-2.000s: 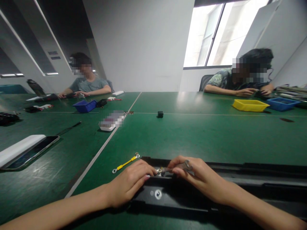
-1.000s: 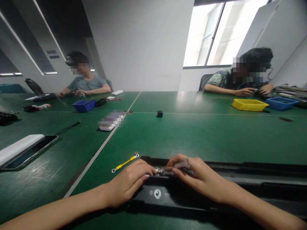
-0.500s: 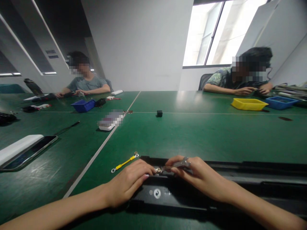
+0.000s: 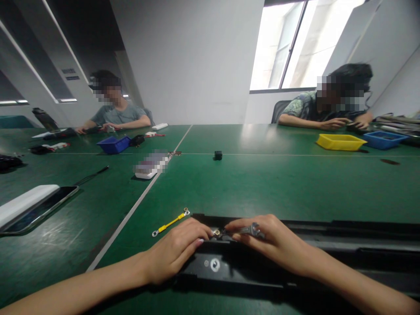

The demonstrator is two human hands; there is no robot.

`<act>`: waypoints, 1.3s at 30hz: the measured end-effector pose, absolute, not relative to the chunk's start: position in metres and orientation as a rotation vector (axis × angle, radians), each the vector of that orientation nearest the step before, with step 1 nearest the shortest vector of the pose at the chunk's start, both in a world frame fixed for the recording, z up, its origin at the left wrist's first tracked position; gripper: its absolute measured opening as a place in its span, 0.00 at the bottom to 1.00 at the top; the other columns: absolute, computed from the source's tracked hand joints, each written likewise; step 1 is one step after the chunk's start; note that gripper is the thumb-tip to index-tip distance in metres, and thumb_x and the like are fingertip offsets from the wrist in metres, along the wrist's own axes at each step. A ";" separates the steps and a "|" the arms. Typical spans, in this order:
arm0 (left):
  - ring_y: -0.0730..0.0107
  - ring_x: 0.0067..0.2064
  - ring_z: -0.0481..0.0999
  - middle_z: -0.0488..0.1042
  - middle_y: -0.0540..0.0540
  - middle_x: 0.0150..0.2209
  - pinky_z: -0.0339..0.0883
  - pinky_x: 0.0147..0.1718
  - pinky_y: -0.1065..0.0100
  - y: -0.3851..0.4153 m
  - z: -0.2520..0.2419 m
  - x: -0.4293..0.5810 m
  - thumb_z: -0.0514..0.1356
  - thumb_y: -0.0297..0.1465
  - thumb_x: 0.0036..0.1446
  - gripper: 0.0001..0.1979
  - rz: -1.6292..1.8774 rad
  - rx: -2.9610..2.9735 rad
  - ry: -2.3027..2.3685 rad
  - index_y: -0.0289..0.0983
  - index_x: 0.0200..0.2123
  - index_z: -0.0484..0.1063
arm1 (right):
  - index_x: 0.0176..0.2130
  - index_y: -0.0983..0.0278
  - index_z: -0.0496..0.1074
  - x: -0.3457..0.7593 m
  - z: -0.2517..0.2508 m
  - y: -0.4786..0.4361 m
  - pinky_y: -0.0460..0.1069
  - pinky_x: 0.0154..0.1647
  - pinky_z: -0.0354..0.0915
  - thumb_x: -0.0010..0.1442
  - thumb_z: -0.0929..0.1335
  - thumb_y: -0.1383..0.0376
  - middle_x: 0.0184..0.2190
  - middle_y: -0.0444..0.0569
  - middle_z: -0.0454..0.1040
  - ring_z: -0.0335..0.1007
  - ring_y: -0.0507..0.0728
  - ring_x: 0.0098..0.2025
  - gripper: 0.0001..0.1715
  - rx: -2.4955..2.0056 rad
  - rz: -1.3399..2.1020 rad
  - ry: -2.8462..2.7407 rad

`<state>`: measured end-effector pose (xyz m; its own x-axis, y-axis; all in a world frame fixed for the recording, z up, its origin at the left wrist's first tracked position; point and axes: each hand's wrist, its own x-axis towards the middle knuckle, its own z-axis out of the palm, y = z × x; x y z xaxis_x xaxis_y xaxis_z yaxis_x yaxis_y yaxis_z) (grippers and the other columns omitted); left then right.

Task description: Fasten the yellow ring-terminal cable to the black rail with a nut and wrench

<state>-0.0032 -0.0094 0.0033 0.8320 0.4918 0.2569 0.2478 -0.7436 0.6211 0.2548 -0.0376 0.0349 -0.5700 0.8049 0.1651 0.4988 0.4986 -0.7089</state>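
Observation:
A long black metal housing [image 4: 249, 265] lies across the table in front of me. Inside its channel, near the left end, sits a brass-coloured nut [image 4: 217, 232]. My right hand [image 4: 272, 238] is closed on a silver wrench [image 4: 252, 229], whose far end reaches the nut from the right. On the nut's left, my left hand [image 4: 180, 243] has its fingertips pressed together at the channel; what they pinch is hidden. A short yellow cable [image 4: 170, 223] with ring terminals rests on the table just beyond my left hand. On the housing's near face shows a round silver fastener [image 4: 215, 264].
The green table [image 4: 278, 183] carries a small black cube [image 4: 218, 155], a white device [image 4: 151, 165] and a phone [image 4: 42, 209]. Farther back stand a blue bin [image 4: 113, 144] and a yellow bin [image 4: 341, 142]. Two people sit across the table.
The wrench has turned slightly in my right hand, its near end shifting down and toward me. The right fingers have moved a little with it. My left hand stays in place.

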 end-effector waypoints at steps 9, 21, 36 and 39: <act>0.63 0.49 0.68 0.70 0.41 0.47 0.60 0.52 0.62 -0.009 0.003 -0.004 0.42 0.29 0.68 0.13 0.552 2.431 0.545 0.35 0.44 0.65 | 0.47 0.64 0.75 0.254 0.035 -0.036 0.47 0.42 0.68 0.63 0.64 0.63 0.40 0.50 0.79 0.76 0.56 0.40 0.15 -1.037 0.787 -2.308; 0.62 0.49 0.68 0.71 0.41 0.46 0.61 0.51 0.61 -0.009 0.003 -0.003 0.42 0.30 0.69 0.14 0.553 2.430 0.542 0.35 0.45 0.66 | 0.45 0.63 0.75 0.254 0.031 -0.037 0.45 0.40 0.66 0.63 0.66 0.63 0.40 0.48 0.79 0.76 0.54 0.39 0.13 -1.034 0.718 -2.368; 0.62 0.49 0.68 0.71 0.40 0.46 0.61 0.51 0.61 -0.008 0.003 -0.004 0.42 0.29 0.68 0.14 0.555 2.425 0.537 0.35 0.46 0.66 | 0.43 0.63 0.75 0.254 0.031 -0.035 0.45 0.37 0.65 0.64 0.65 0.61 0.37 0.47 0.79 0.75 0.53 0.37 0.12 -1.032 0.702 -2.386; 0.62 0.49 0.67 0.71 0.41 0.46 0.61 0.51 0.61 -0.008 0.003 -0.004 0.42 0.29 0.68 0.14 0.551 2.424 0.550 0.35 0.46 0.66 | 0.43 0.63 0.74 0.254 0.032 -0.036 0.46 0.37 0.64 0.65 0.63 0.60 0.36 0.48 0.78 0.74 0.54 0.36 0.14 -1.059 0.696 -2.376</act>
<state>-0.0040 -0.0082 0.0026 0.8290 0.4976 0.2552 0.2548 -0.7423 0.6197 0.2541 -0.0359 0.0323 -0.6068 0.7719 0.1896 0.5474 0.5788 -0.6044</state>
